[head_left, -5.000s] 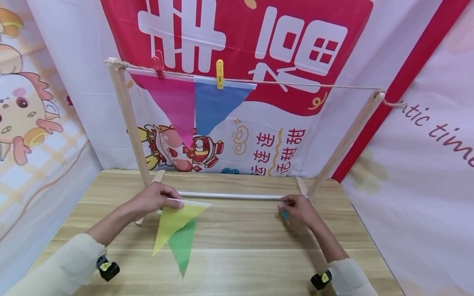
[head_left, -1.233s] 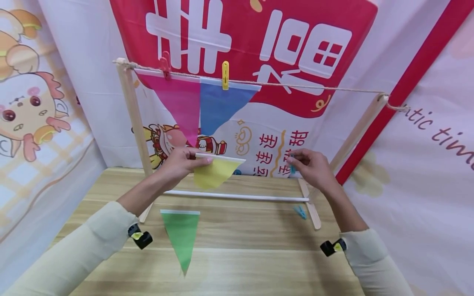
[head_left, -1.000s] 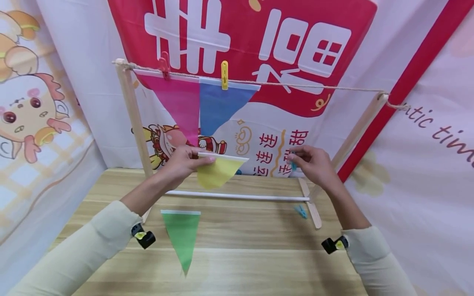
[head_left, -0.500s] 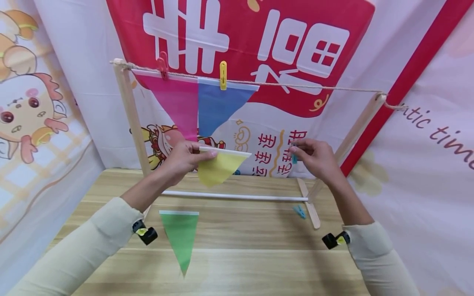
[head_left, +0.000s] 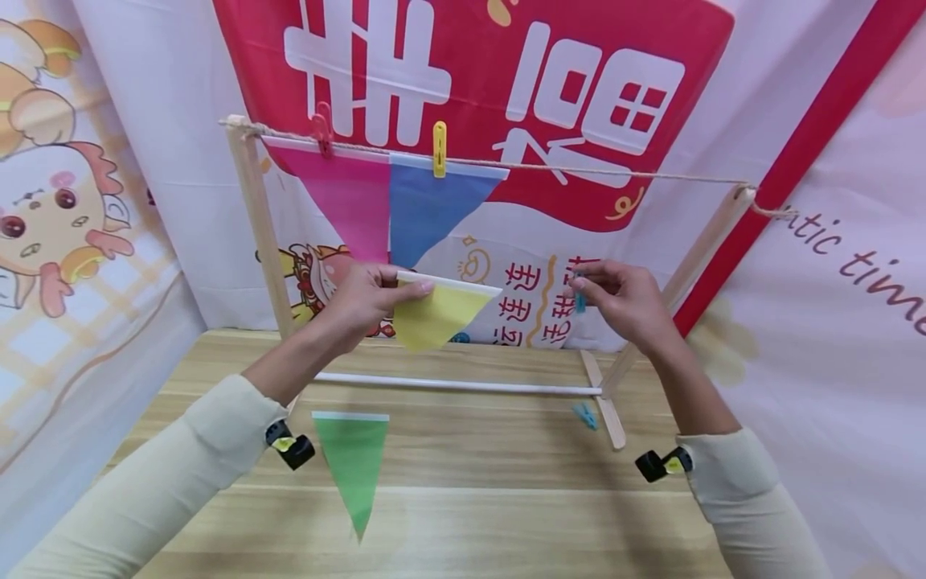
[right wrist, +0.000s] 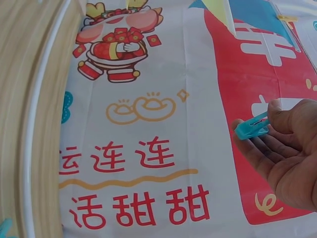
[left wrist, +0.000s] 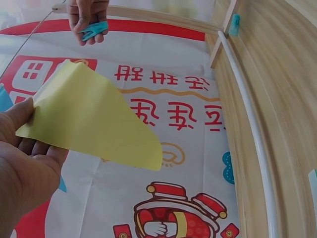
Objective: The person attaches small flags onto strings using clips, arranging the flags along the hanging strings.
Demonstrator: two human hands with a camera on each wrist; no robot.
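The left hand (head_left: 365,301) has its thumb and fingers closed down to a thin pinch, with only the yellow pennant (head_left: 441,318) between them. The thumb lies on the near face, across the white top band close to its left end, and the fingers are behind. From that pinch the rest of the band reaches out to the right, slanting slightly down, while the yellow cloth hangs below the thumb and bows rather than lying flat. Level with this grip and well off to its right, the right hand (head_left: 629,305) holds a blue peg (right wrist: 252,128) at its fingertips, the thumb on one arm of it and the fingers curled under the other side; how far the peg's own jaws are parted I cannot tell. The peg sits just beyond the fingertips on the side facing the pennant, with a gap between the two. Above both grips, touching neither, runs the string (head_left: 564,167). Up and to the left of the pinch a red peg (head_left: 322,130) clips the pink pennant (head_left: 350,193) to it, and more directly above, a yellow peg (head_left: 439,149) clips the blue pennant (head_left: 437,205). Below the left hand, the green pennant (head_left: 354,466) lies on the table (head_left: 492,523), point toward the person. Below the right hand, a second blue peg (head_left: 586,416) lies near the white rod (head_left: 463,384).
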